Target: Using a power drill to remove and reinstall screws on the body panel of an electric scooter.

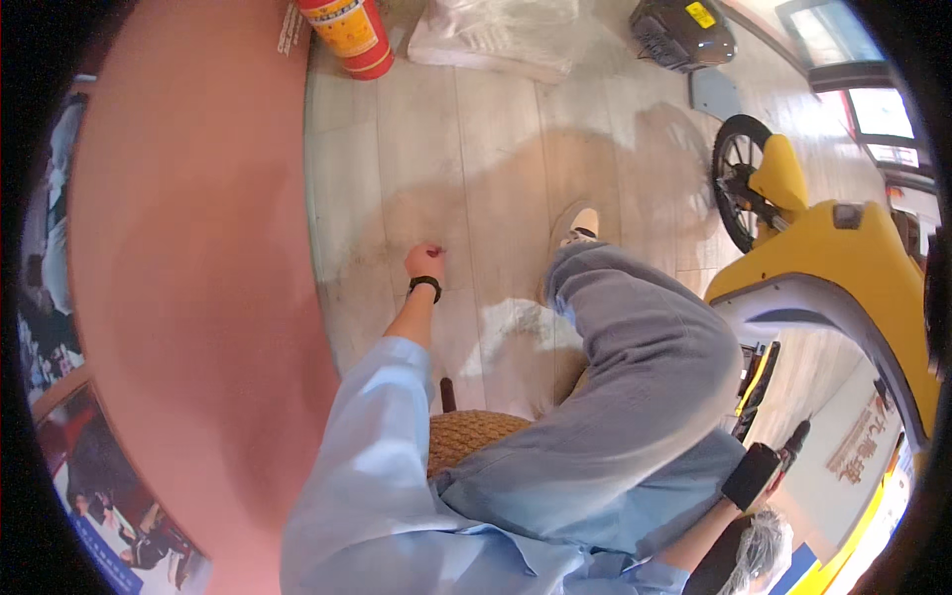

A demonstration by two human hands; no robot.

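My left hand hangs over the wooden floor, left of my outstretched leg. Its fingers are curled closed, with a small dark red spot at them that I cannot make out. A black band circles that wrist. At the lower right, my right hand is mostly hidden behind a black square device on the wrist. Its fingers seem closed around a dark, slim object, whose kind does not show. My jeans-clad leg bends between the two hands.
A woven brown seat shows beneath me. The yellow two-wheeler stands close on the right. A pink wall runs along the left. Ahead are a red fire extinguisher, a plastic-wrapped package and a dark glossy case.
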